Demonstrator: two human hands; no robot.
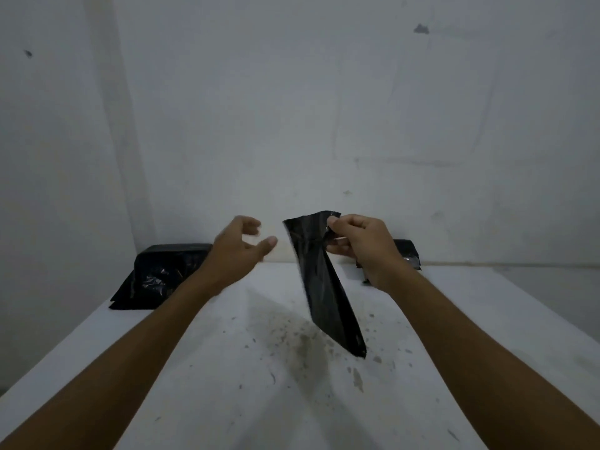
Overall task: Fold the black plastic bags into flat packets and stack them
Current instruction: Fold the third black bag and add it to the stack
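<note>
Black plastic throughout: three lots counted. One loose black bag point(324, 287), held up above the white worktop point(227, 384), hanging slantwise with its lower tip toward the right and clear of the surface. One stack of black bags point(159, 276) at the far left corner of the worktop, close to the left edge and against the wall point(292, 108). One further dark bundle point(406, 254) at the far right, mostly hidden behind the wrist; number of bags in it not to be told.

Two hands counted. Right hand point(358, 241) pinching the top right corner of the loose bag, fingers curled around the plastic. Left hand point(242, 246) just beside the bag's top left corner, apart from it, fingers loosely bent and spread, holding nothing.

Middle of the worktop bare apart from dark specks and a grey stain point(302, 339) beneath the hanging tip. Open surface between the two forearms and forward to the near edge; left edge running diagonally toward the stack.
</note>
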